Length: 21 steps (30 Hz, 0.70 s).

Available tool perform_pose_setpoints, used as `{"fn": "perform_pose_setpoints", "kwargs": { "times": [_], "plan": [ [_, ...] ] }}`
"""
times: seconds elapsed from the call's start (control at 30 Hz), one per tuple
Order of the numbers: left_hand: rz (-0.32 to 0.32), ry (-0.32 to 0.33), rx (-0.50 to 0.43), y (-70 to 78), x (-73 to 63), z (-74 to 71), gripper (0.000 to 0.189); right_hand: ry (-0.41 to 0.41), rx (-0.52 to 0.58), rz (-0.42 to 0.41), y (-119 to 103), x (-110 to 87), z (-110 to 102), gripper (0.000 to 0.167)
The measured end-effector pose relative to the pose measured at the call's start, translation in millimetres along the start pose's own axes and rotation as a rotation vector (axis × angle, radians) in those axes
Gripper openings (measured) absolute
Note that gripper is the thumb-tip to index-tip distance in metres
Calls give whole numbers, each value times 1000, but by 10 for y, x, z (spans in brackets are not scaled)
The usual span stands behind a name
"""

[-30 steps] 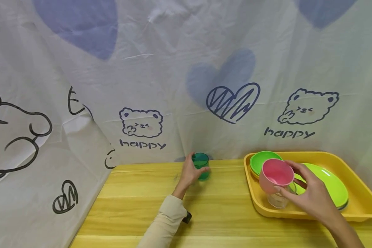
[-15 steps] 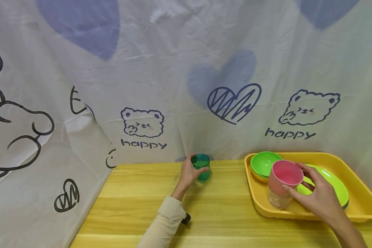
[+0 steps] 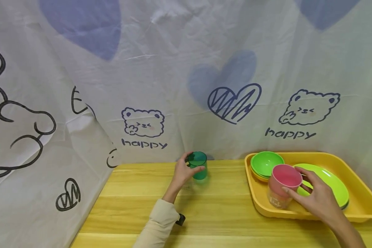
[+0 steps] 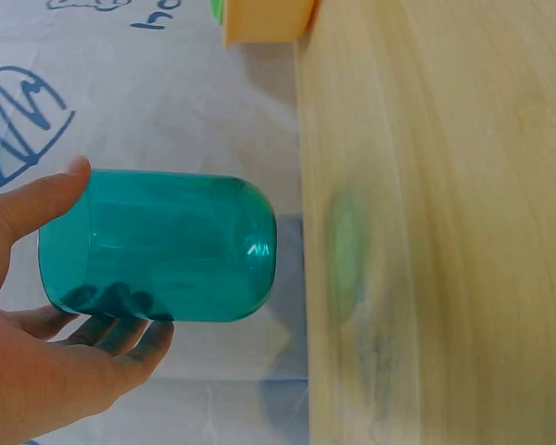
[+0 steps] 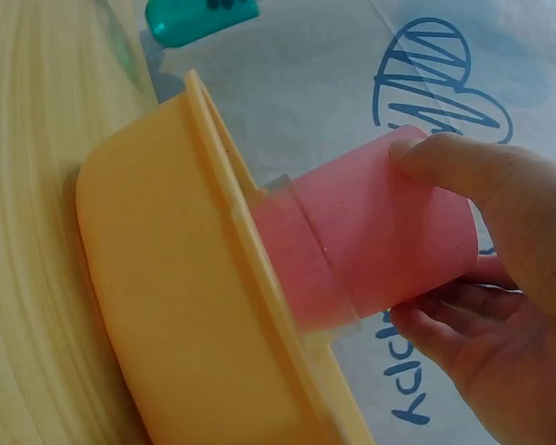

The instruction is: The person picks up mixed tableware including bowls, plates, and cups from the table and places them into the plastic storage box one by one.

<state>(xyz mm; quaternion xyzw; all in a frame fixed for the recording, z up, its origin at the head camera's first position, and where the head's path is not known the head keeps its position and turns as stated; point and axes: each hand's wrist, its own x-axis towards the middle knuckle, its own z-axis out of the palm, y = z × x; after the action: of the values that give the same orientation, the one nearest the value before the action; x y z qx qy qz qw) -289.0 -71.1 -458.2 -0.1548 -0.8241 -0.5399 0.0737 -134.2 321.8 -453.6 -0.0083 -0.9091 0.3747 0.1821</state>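
Note:
My left hand grips a translucent green cup near its rim, thumb on one side and fingers on the other. In the left wrist view the cup's base stands a little off the wooden table. At the right, my right hand holds a pink cup by its upper part. The lower end of the pink cup sits inside a clear cup, which stands in the yellow tray. In the right wrist view, the tray's wall hides most of the clear cup.
Green and yellow bowls are stacked in the tray's left corner. Behind my right hand lie lime-green plates in the same tray. A printed cloth hangs at the back and left of the table.
The pink cup has gone right and down into the clear cup. My left hand has lifted the green cup slightly off the table and moved it a little to the left.

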Motion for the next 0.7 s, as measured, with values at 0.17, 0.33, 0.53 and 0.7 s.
{"fn": "perform_pose_setpoints", "kwargs": {
  "times": [0.17, 0.33, 0.53, 0.7],
  "plan": [
    [55, -36, -8, 45, -64, -137, 78, -13, 7, 1, 43, 20, 13, 90],
    [73, -78, -23, 111, -159, -303, 78, -18, 23, -16, 47, 35, 6, 89],
    [74, -102, -64, 117, -235, -432, 78, -47, 17, -20, 58, 36, -30, 93],
    [73, -108, -75, 122, -325, -501, 80, -47, 10, -51, 37, 22, -74, 97]
  ]
}}
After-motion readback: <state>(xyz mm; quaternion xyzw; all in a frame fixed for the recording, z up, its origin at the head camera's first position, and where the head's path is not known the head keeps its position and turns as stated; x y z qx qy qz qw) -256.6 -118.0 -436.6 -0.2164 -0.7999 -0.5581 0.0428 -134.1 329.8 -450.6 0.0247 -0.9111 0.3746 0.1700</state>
